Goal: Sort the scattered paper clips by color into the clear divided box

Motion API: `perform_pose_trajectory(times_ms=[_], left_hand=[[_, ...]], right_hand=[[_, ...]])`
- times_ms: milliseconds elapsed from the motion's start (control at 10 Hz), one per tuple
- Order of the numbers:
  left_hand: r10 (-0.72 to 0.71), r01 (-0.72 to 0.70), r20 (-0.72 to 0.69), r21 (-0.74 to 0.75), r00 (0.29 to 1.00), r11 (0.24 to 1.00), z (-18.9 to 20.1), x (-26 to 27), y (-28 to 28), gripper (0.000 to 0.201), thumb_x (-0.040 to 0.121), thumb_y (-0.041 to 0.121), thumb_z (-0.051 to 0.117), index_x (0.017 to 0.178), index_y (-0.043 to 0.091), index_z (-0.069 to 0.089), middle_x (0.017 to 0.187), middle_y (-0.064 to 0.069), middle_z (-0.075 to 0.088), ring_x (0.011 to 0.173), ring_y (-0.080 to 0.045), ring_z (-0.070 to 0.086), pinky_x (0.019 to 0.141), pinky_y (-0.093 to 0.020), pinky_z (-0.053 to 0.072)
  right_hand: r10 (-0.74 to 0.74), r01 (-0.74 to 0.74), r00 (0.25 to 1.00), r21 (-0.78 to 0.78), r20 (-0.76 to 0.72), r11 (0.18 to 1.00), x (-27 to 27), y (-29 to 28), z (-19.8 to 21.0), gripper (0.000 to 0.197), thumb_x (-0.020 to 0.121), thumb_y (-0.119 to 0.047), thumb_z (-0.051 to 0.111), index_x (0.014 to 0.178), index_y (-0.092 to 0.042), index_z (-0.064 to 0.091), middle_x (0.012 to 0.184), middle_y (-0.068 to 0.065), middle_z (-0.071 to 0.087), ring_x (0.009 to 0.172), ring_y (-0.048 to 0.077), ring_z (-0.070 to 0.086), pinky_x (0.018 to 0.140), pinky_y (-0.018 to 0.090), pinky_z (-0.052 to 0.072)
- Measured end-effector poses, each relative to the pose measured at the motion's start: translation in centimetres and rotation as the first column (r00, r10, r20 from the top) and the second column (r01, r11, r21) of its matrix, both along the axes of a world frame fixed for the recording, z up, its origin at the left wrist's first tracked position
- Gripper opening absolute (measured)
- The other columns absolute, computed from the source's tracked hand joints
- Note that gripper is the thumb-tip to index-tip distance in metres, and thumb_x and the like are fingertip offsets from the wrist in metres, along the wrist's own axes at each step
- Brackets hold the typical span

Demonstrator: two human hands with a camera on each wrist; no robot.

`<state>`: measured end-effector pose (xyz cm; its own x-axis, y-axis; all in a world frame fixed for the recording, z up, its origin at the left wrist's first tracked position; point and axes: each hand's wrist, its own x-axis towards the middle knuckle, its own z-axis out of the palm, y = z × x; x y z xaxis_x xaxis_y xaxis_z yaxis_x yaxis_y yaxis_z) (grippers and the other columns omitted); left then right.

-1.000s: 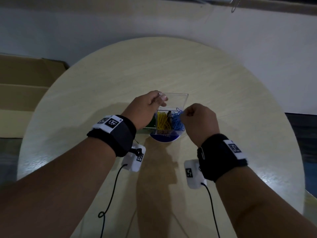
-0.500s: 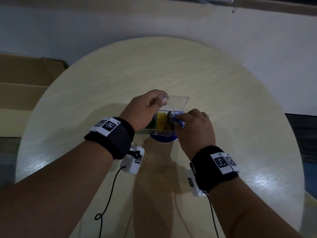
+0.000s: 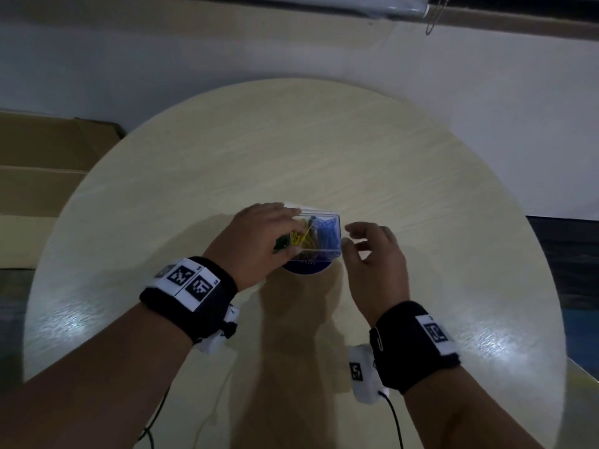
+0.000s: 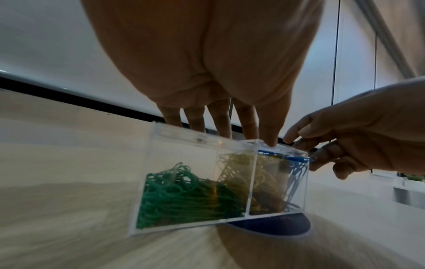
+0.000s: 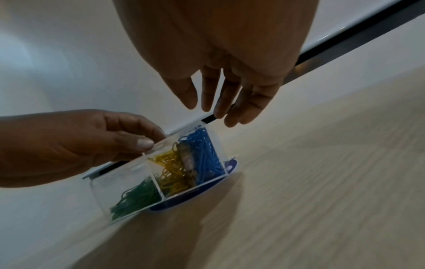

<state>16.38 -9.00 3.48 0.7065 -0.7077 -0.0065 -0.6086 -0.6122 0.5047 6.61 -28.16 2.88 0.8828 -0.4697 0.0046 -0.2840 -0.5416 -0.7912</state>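
The clear divided box (image 3: 327, 251) stands on the round table, partly on a blue disc (image 3: 306, 266). Its compartments hold green clips (image 4: 184, 193), yellow clips (image 5: 170, 169) and blue clips (image 5: 202, 151). My left hand (image 3: 285, 233) lies over the box's left part. Its thumb (image 5: 142, 143) and curled fingers grip the clear lid (image 4: 195, 138), which lies low over the box. One blue clip (image 4: 287, 158) pokes out at the top of the blue compartment. My right hand (image 3: 356, 241) hovers just right of the box, fingers spread and holding nothing.
The pale wooden round table (image 3: 324, 157) stretches bare beyond the box. Brown cardboard (image 3: 48, 157) lies off the table's left edge, with a white wall behind. Thin cables (image 3: 393, 419) trail from both wrists near the front edge.
My right hand pinched a blue clip over the box; now it has let go and drawn back to the right, open. My left hand has brought the lid down from upright.
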Motion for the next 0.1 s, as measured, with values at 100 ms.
perform_pose_trajectory(times_ms=[100], left_hand=[[0.019, -0.018, 0.036, -0.031, 0.999, 0.999, -0.56, -0.33, -0.10, 0.033, 0.089, 0.042, 0.065, 0.120, 0.032, 0.061, 0.143, 0.004, 0.051, 0.138, -0.021, 0.039, 0.111, -0.047, 0.034]], right_hand=[[-0.017, 0.018, 0.999, 0.045, -0.027, 0.999, -0.82, 0.45, -0.51, 0.027, 0.091, -0.030, 0.059, 0.118, -0.030, 0.054, 0.116, -0.011, 0.049, 0.093, 0.002, 0.058, 0.071, 0.022, 0.052]])
